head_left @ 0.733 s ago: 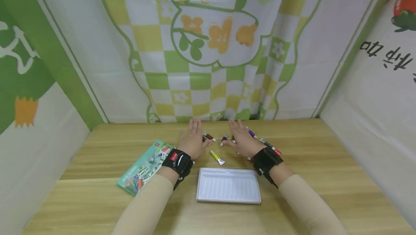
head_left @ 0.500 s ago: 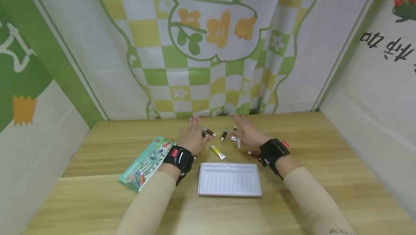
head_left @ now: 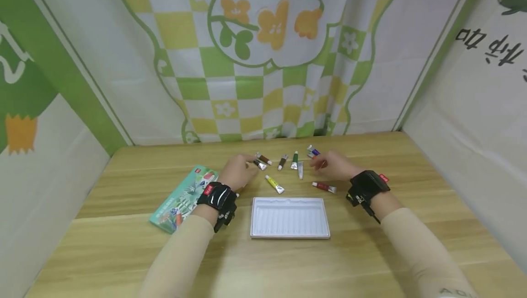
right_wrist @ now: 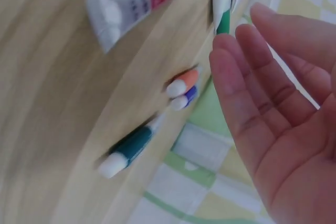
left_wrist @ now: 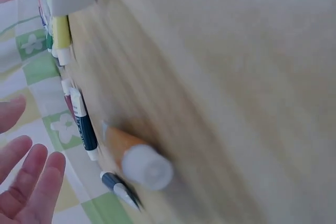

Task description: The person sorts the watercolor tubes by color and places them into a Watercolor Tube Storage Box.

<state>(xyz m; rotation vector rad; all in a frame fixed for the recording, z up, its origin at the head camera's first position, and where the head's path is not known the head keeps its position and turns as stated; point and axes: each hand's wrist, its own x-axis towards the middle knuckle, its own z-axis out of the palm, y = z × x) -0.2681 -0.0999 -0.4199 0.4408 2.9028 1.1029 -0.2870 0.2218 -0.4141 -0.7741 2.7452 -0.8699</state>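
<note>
Small paint tubes lie scattered on the wooden table. My left hand (head_left: 239, 172) is held above the table beside a black tube (head_left: 260, 164) and a brown tube (head_left: 264, 158). Its fingers are loosely bent and hold nothing. An orange tube (left_wrist: 128, 150) lies near this hand in the left wrist view. My right hand (head_left: 335, 165) hovers near a dark red tube (head_left: 324, 187), its fingers gently curved with nothing in them; the right wrist view shows the bare palm (right_wrist: 294, 156). Past the fingers lie a teal tube (right_wrist: 134, 145) and a small orange-red tube (right_wrist: 185, 81).
A white ribbed tray (head_left: 290, 218) sits in front of the tubes. Left of it lies a teal illustrated box (head_left: 183, 199), partly behind the left wrist. A yellow tube (head_left: 274, 183) and a green tube (head_left: 294, 159) lie between the hands. A patterned curtain (head_left: 263, 83) hangs behind.
Both hands have drawn back from among the tubes, the right one moving to the right. Their outstretched fingers have relaxed and bent. More tubes in the middle are uncovered.
</note>
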